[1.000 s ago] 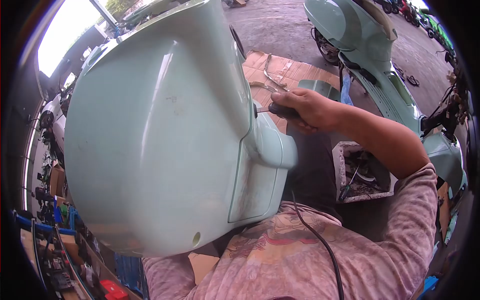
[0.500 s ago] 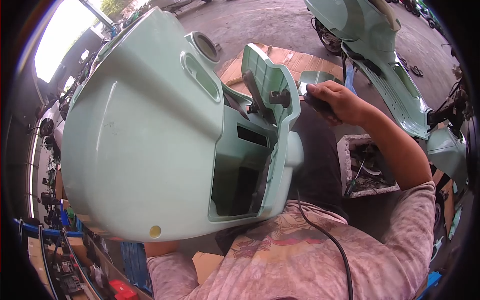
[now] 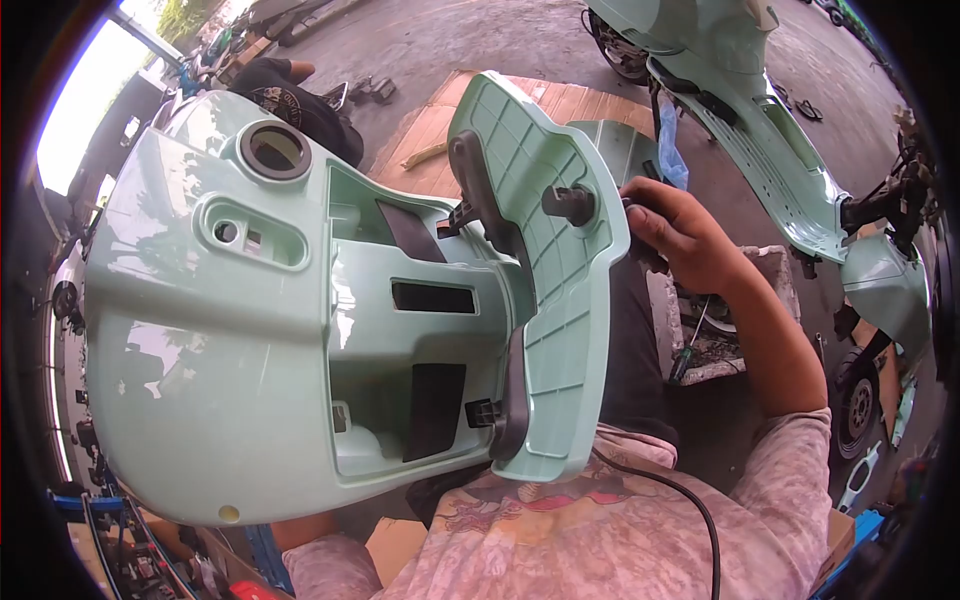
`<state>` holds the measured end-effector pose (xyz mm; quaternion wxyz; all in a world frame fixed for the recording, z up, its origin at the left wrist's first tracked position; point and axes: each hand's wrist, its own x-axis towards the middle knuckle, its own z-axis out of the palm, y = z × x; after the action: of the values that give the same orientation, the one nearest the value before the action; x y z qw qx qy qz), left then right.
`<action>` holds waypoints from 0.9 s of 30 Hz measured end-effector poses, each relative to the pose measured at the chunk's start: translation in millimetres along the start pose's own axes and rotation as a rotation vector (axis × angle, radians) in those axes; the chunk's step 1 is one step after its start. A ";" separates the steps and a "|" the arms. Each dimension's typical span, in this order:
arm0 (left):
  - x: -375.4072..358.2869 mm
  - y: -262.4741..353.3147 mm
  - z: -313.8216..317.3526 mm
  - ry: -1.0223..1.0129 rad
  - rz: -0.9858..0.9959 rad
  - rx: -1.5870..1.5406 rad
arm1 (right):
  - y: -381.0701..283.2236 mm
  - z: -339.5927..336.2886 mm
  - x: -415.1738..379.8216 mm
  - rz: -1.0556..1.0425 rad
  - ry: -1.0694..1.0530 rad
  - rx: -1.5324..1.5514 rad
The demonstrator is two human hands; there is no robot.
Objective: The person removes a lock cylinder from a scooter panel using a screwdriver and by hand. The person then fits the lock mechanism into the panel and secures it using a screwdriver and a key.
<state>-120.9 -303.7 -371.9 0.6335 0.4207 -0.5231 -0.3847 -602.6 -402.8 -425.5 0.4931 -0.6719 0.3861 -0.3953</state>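
A dark-handled tool (image 3: 640,235) is gripped in the closed fingers of the right hand (image 3: 680,235) beside the mint-green scooter body panel's (image 3: 220,330) open hinged lid (image 3: 560,290).

A loose, faded pink T-shirt (image 3: 640,540) with a mottled wash and a printed graphic across the chest is worn. The short sleeve (image 3: 810,450) ends above the elbow, leaving the right forearm bare. Dark trousers (image 3: 625,360) are worn below.
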 end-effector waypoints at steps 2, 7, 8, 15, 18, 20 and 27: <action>-2.6 2.6 -4.8 0.033 0.005 0.011 | -8.9 6.7 -2.0 -0.016 0.024 -0.023; -10.0 14.0 -16.2 0.115 0.009 0.043 | -4.6 10.1 2.4 -0.200 0.041 -0.088; -12.5 16.8 -18.2 0.137 0.012 0.048 | -1.6 10.3 4.6 -0.343 0.068 -0.180; -25.9 33.6 -29.9 0.245 0.022 0.083 | 5.8 13.8 15.5 -0.630 0.141 -0.347; -31.4 40.3 -35.2 0.282 0.028 0.098 | 8.8 15.6 16.1 -0.660 0.163 -0.379; -34.9 45.4 -37.9 0.301 0.033 0.100 | 8.7 16.2 18.0 -0.667 0.161 -0.371; -42.7 56.8 -46.8 0.350 0.046 0.112 | 4.9 18.3 22.3 -0.723 0.162 -0.386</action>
<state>-78.8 -238.1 -337.9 0.6992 0.5038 -0.4348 -0.2612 -577.9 -417.5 -430.5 0.1556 -0.8109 0.2299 -0.5152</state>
